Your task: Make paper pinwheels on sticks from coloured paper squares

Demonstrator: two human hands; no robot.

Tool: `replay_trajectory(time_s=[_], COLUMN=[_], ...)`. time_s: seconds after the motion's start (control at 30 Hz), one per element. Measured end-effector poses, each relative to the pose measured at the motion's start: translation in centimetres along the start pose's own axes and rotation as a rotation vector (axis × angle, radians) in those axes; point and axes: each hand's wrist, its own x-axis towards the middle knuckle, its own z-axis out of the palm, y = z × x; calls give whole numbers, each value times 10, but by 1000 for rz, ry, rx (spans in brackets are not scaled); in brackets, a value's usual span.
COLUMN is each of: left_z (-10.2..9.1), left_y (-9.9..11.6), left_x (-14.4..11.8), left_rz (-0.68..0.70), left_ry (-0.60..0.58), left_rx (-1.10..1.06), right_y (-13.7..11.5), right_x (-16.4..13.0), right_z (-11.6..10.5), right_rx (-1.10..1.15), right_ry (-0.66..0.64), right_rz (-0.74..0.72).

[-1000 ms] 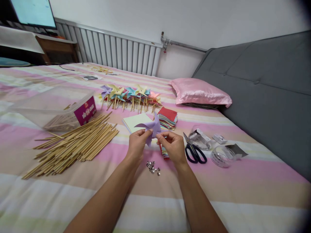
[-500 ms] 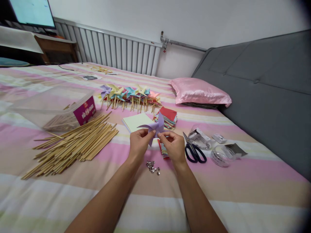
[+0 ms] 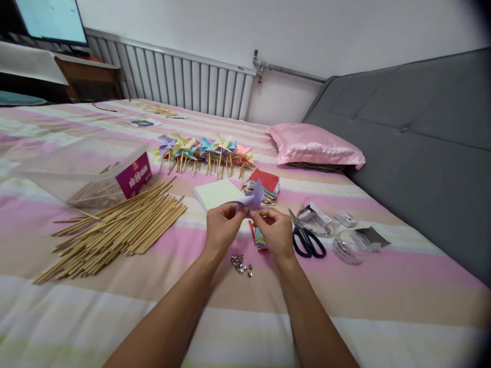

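Note:
A purple paper pinwheel is held up between both hands, its folded blades pointing away from me. My left hand pinches it from the left, and my right hand pinches it from the right, the thumbs close together at its middle. Fingers hide what lies at its centre. Below the hands, a small heap of silver thumbtacks rests on the striped bedsheet. Just beyond is a stack of pale yellow paper. Some coloured paper squares lie partly behind my right hand.
Wooden sticks lie at left beside a clear plastic box. Finished pinwheels sit farther back, near a red-topped paper stack. At right are scissors, clear round containers and a pink pillow.
The purple pinwheel has tilted and turned in my fingers, so its lower blade no longer shows. Both hands have shifted very slightly; everything else stays put.

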Motion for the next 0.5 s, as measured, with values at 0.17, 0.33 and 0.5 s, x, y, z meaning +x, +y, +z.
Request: replay_trajectory(time_s=[0.17, 0.33, 0.5], left_z=[1, -7, -20], left_y=[1, -2, -5], left_x=[0, 8, 20], left_rz=[-35, -111, -123], left_ry=[30, 155, 293], left_rx=[-5, -68, -72], right_y=[-3, -8, -13], right_x=[-3, -1, -2], right_z=[1, -6, -27], right_rx=[3, 42, -201], right_ry=[-32, -6, -208], right_rz=[-6, 17, 45])
